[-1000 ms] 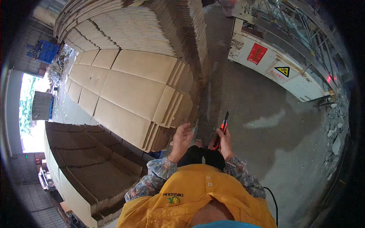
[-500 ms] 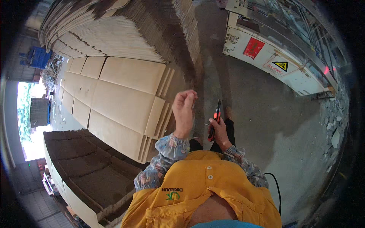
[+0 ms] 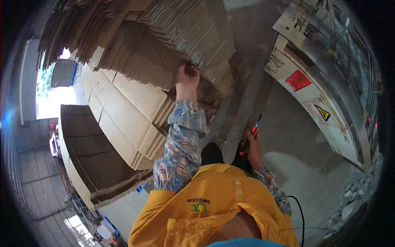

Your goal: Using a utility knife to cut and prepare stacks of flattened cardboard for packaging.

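Stretched forward, my left hand [image 3: 187, 82] is at the edge of a tall stack of flat cardboard sheets [image 3: 144, 55]. Its fingers are curled in and shadowed, and whatever they may hold cannot be made out. Down by my right leg, my right hand [image 3: 254, 150] is wrapped round a red and black utility knife [image 3: 254, 131], its blade pointing up and away from me. Paler flat cardboard pieces [image 3: 129, 96] lie in a lower stack to the left of my left forearm.
Nearer on the left is another cardboard stack [image 3: 92, 150] with a dark brown top. A white machine [image 3: 310, 96] with a red label and a yellow warning sign stands at the right. Rubble [image 3: 349, 201] lies along the floor's right edge, and a black cable [image 3: 301, 212] hangs beside me.
My left hand has reached forward to the tall stack's edge. My right hand has shifted slightly right, still holding the utility knife. The view has turned, bringing more of the tall stack in.
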A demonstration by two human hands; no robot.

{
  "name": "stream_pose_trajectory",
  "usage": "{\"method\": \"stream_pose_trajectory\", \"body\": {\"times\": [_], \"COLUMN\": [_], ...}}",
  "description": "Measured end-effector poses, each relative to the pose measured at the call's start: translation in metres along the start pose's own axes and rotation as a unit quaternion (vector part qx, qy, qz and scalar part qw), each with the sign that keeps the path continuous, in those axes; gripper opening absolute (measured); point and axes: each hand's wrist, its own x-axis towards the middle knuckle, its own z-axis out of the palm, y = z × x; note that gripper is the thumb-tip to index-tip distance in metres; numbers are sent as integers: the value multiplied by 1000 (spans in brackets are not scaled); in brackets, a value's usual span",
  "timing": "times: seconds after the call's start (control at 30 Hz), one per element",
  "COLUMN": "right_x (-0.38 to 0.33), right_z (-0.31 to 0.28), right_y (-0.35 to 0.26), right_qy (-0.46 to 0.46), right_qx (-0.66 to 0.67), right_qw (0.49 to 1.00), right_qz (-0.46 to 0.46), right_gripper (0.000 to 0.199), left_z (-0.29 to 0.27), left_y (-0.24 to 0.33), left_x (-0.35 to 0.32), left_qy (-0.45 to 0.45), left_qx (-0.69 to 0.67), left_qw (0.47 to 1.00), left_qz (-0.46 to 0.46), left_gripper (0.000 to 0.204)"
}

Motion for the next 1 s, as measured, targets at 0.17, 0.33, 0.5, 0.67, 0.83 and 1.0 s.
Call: {"method": "stream_pose_trajectory", "body": {"times": [0.17,0.33,0.5,0.67,0.83,1.0], "right_x": [23,27,32,42,72,78], "right_z": [-20,-15,-9,5,-1,6], "right_y": [-3,-19,-45,-58,-48,-47], "right_qy": [-72,-92,-105,-89,-165,-137], "right_qx": [-8,-41,-77,-71,-108,-110], "right_qw": [997,995,990,992,980,983], "right_qz": [3,-26,-46,-49,-38,-45], "right_gripper": [14,14,13,14,18,13], "left_z": [-4,-9,-2,10,3,17], "left_y": [-3,-11,-24,-27,-30,-58], "left_x": [7,13,12,10,-11,-32], "left_qy": [77,148,145,107,60,50], "left_qx": [-9,-45,-38,-44,-10,130], "left_qw": [997,988,988,993,995,978], "left_qz": [5,1,-33,5,82,155], "left_gripper": [14,18,18,17,10,16]}}
